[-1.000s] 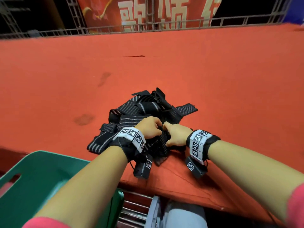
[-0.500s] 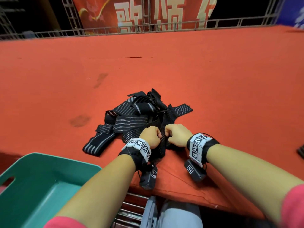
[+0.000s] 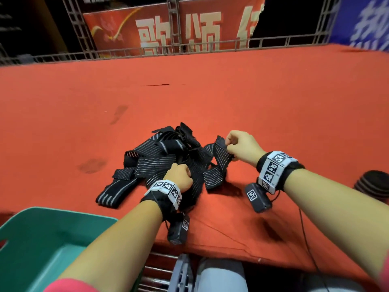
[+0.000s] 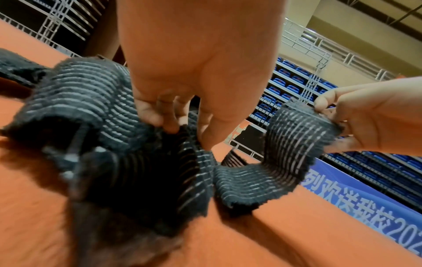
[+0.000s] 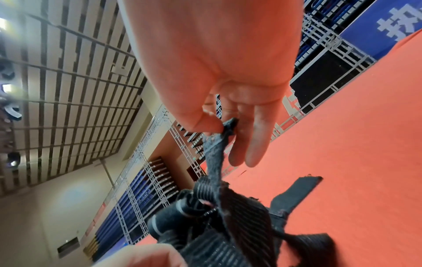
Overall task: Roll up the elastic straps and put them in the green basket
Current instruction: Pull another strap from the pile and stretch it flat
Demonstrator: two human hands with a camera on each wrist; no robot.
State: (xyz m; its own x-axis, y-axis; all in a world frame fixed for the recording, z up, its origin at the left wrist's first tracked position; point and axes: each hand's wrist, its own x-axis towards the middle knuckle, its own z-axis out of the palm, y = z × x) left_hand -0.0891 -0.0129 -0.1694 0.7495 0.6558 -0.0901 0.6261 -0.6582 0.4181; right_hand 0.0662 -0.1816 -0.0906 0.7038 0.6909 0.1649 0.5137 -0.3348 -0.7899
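Right hand (image 3: 242,147) has swung out from beside the left, pinching one strap end (image 3: 221,152) lifted off the pile of elastic straps (image 3: 155,161). Left hand (image 3: 179,175) grips the pile on the red table (image 3: 252,98). Strap singled out, rolling not begun; green basket (image 3: 37,239) waits near-left.

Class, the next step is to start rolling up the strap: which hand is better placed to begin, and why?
Right. The right hand already pinches the free end of the strap, lifted off the pile. The left hand grips it lower, at the pile, better for steadying it.
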